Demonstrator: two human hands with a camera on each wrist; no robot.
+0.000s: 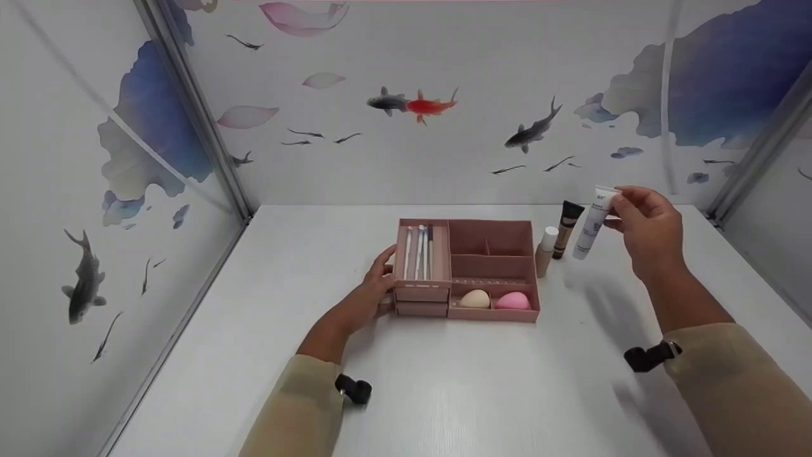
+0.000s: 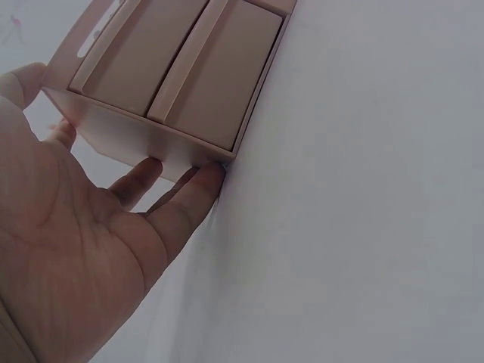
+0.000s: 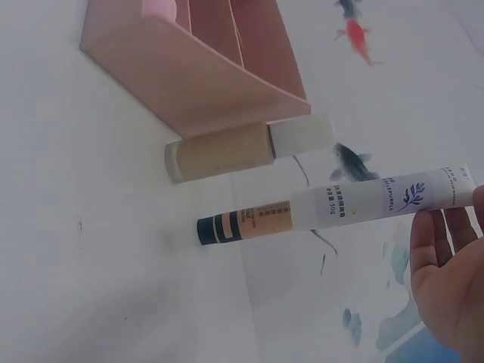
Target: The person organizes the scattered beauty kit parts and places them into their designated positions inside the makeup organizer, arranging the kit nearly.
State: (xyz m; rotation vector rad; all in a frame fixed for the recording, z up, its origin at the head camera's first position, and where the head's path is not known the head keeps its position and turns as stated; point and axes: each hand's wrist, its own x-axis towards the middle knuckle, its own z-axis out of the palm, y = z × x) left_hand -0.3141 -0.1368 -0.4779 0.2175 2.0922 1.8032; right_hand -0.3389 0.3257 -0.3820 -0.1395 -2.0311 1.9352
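My right hand (image 1: 656,231) pinches a white squeeze tube (image 1: 591,225) by its flat top end, holding it tilted, cap end down. In the right wrist view the white tube (image 3: 378,200) covers part of a brown tube (image 3: 249,221). My left hand (image 1: 366,297) touches the left side of a pink makeup organizer (image 1: 491,237). In the left wrist view its extended fingertips rest against the organizer's side wall (image 2: 125,130), with the thumb by the upper edge. Right of the organizer stand a foundation bottle (image 1: 543,257) with a white cap and the brown tube (image 1: 566,233).
Several slim white-handled brushes (image 1: 419,252) lie in the organizer's top left tray. A beige makeup sponge (image 1: 474,299) and a pink one (image 1: 512,301) sit in its front compartments. Behind the white table (image 1: 444,381) rises a panel (image 1: 393,165) printed with fish.
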